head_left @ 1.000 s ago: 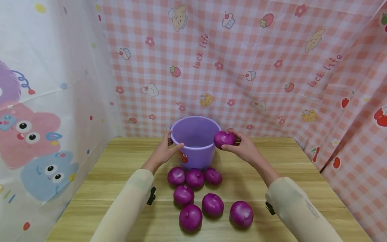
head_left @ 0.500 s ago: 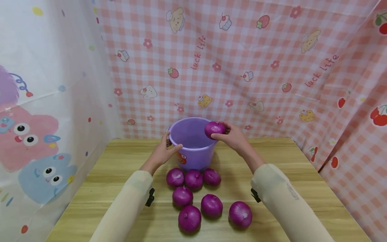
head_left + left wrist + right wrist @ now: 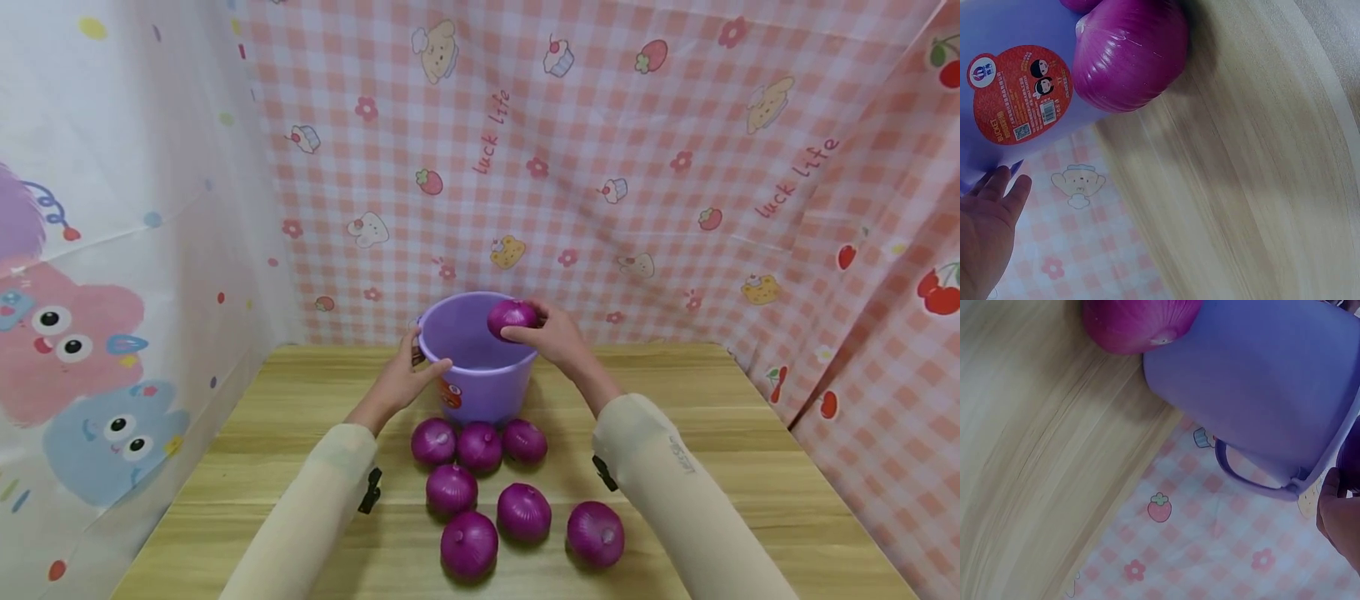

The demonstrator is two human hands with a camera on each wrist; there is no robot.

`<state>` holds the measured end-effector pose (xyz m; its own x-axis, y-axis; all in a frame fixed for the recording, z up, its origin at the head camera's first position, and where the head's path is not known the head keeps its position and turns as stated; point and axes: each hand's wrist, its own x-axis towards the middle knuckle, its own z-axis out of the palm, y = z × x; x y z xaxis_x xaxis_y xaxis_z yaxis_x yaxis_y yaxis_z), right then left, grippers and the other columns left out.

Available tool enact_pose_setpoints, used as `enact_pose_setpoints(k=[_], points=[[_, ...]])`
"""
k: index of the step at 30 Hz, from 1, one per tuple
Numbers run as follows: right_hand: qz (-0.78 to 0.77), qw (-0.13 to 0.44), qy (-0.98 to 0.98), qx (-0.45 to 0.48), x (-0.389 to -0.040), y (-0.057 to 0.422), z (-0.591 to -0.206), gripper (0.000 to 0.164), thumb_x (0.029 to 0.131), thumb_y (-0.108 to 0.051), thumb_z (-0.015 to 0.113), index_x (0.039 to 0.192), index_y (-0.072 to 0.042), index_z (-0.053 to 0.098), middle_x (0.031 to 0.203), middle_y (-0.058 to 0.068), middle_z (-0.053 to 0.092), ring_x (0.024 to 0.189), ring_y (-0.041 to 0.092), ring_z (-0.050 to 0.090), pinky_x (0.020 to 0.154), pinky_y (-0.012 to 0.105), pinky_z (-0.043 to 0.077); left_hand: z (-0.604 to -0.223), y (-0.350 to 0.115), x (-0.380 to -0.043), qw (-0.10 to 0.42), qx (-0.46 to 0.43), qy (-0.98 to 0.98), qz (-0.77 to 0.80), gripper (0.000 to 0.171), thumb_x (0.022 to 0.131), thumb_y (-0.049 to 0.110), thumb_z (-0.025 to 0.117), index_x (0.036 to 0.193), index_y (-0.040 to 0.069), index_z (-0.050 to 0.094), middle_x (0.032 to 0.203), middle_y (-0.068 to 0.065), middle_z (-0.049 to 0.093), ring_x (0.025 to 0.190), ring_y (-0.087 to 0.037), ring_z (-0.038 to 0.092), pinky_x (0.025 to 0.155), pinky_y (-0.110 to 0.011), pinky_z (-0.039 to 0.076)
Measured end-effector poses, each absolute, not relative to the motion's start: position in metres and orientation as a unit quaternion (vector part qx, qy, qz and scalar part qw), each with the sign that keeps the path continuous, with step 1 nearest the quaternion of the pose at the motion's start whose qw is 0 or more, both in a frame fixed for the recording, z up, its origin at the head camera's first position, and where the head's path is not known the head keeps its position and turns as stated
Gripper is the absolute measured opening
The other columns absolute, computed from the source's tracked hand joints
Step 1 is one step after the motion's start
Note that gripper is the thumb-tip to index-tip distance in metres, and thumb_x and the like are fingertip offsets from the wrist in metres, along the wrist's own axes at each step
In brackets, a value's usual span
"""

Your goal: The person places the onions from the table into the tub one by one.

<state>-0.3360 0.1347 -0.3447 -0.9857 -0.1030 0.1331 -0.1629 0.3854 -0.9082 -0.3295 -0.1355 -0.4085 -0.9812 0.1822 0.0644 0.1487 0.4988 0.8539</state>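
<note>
A purple bucket (image 3: 487, 383) stands upright at the back middle of the table. My left hand (image 3: 401, 379) holds its left side at the rim, thumb across the front. In the left wrist view the fingers (image 3: 997, 187) are against the bucket's wall, beside a red label (image 3: 1022, 94). Over the bucket's opening, near the right rim, my right hand (image 3: 553, 337) holds a red onion (image 3: 512, 319) between thumb and fingers. The right wrist view shows only part of that hand (image 3: 1341, 519) at its edge. The bucket's bottom inside is hidden.
Several red onions lie on the wooden table (image 3: 300, 475) before the bucket; the closest ones, such as the middle onion (image 3: 479, 447), sit by its base. Another onion (image 3: 596, 534) lies apart at the front right. The bucket's handle (image 3: 1254, 481) hangs down. Patterned cloth (image 3: 600, 167) surrounds the table.
My right hand has carried the onion leftward and a little up, from outside the bucket's right rim to over its opening. The left hand stays on the bucket; the view shifted slightly.
</note>
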Motion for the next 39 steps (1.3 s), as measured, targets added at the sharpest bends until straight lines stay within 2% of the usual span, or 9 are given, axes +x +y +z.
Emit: enact_pose_setpoints(k=[7, 22, 31, 39], points=[[0.544, 0.036, -0.834, 0.086, -0.345, 0.119, -0.350, 0.069, 0.081, -0.032, 0.083, 0.140, -0.008, 0.055, 0.131, 0.016, 0.061, 0.119, 0.029, 0.058, 0.101, 0.042, 0.048, -0.408, -0.135, -0.329, 0.016, 0.100, 0.864, 0.493, 0.103, 0.086, 0.064, 0.066, 0.160, 0.019, 0.009, 0.156, -0.020, 0.034, 0.142, -0.035, 0.034, 0.115, -0.058, 0.023], [0.540, 0.056, -0.834, 0.097, -0.356, 0.103, -0.359, 0.066, 0.082, -0.027, 0.083, 0.140, -0.010, 0.056, 0.129, 0.015, 0.063, 0.118, 0.028, 0.059, 0.101, 0.039, 0.048, -0.407, -0.136, -0.330, 0.020, 0.098, 0.862, 0.497, 0.104, 0.086, 0.064, 0.065, 0.160, 0.018, 0.008, 0.156, -0.020, 0.034, 0.142, -0.035, 0.034, 0.116, -0.056, 0.023], [0.511, 0.045, -0.855, 0.077, -0.355, 0.105, -0.355, 0.083, 0.083, -0.033, 0.081, 0.150, -0.004, 0.042, 0.143, 0.020, 0.051, 0.130, 0.032, 0.050, 0.108, 0.042, 0.043, -0.408, -0.135, -0.331, 0.019, 0.097, 0.862, 0.497, 0.101, 0.088, 0.060, 0.066, 0.160, 0.019, 0.009, 0.155, -0.020, 0.035, 0.142, -0.035, 0.034, 0.115, -0.058, 0.023], [0.521, 0.041, -0.849, 0.075, -0.354, 0.105, -0.357, 0.081, 0.084, -0.033, 0.080, 0.150, -0.006, 0.042, 0.144, 0.018, 0.051, 0.130, 0.032, 0.050, 0.107, 0.042, 0.044, -0.408, -0.135, -0.330, 0.018, 0.099, 0.862, 0.497, 0.107, 0.083, 0.068, 0.065, 0.160, 0.020, 0.008, 0.156, -0.017, 0.035, 0.142, -0.033, 0.035, 0.115, -0.057, 0.024]])
